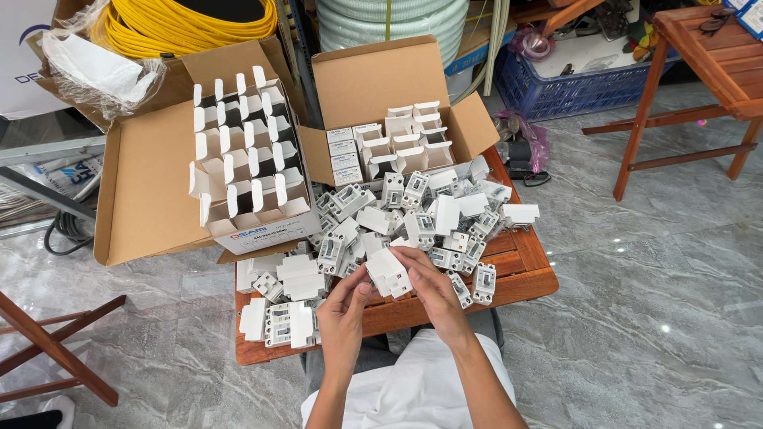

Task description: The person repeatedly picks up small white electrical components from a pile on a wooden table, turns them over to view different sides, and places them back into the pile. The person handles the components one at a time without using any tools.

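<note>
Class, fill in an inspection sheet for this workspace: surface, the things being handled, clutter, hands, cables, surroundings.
Surface: wooden slatted table, mostly covered.
Job's things: small white box held over a pile of grey-white switch units.
Clutter: two open cardboard cartons, left carton with open small boxes, back carton partly filled.
Grippers: left hand and right hand both grip the small white box.
Cables: yellow cable coil; black cord on floor.
Surroundings: marble floor, blue crate, wooden stand.
</note>
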